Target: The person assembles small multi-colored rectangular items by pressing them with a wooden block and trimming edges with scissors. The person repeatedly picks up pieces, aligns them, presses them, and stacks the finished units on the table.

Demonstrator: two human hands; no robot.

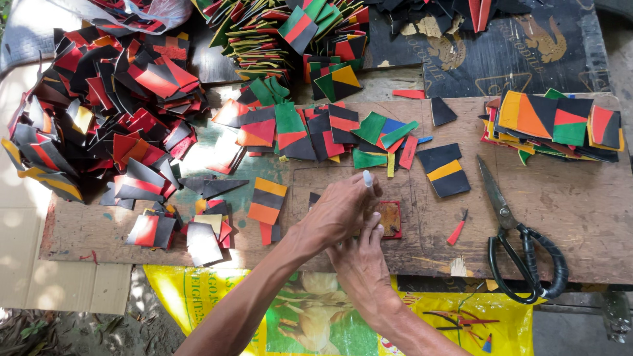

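Note:
My left hand (336, 212) reaches in from the lower left and is closed around a small white-tipped tube (367, 178), its tip pointing up. My right hand (362, 257) comes up from below, and its fingertips hold the left edge of a small red-edged square piece (390, 219) with a brownish, shiny top face. That piece lies flat on the wooden board (580, 198). The two hands touch each other just left of the piece.
Black-handled scissors (521, 244) lie on the board at the right. A black and yellow piece (445, 170), a red sliver (456, 232) and an orange and black piece (267, 201) lie nearby. Large piles of coloured pieces sit at left (99, 112), top (290, 33) and right (554, 122).

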